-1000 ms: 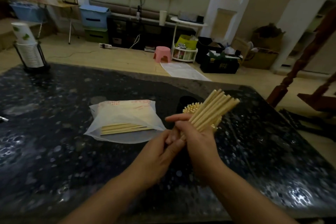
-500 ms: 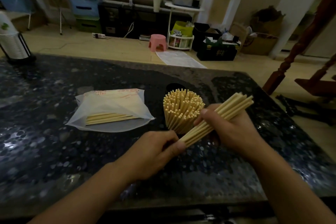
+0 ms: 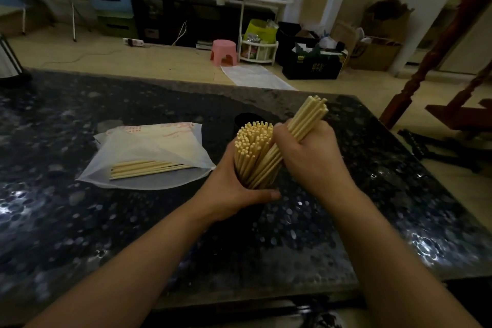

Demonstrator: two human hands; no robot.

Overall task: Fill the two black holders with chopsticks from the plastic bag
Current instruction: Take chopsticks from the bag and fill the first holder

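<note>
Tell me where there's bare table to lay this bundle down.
Bare dark tabletop lies right of the right hand, and more between the forearms. Crowded: the plastic bag to the left, the full holder the left hand grips, and the second holder behind.

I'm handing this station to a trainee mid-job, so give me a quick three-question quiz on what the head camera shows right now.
1. True or false: the right hand grips a tilted bundle of pale wooden chopsticks.
2. What is the left hand wrapped around?
A) the translucent white plastic bag
B) the near black holder packed with upright chopsticks
C) the pink plastic stool
3. Fill in: a few chopsticks lie flat inside the ____.

Key:
1. True.
2. B; its dark wall is mostly hidden by the hand. A second black cylindrical holder stands behind it.
3. Plastic bag, on the dark speckled stone table.
</note>
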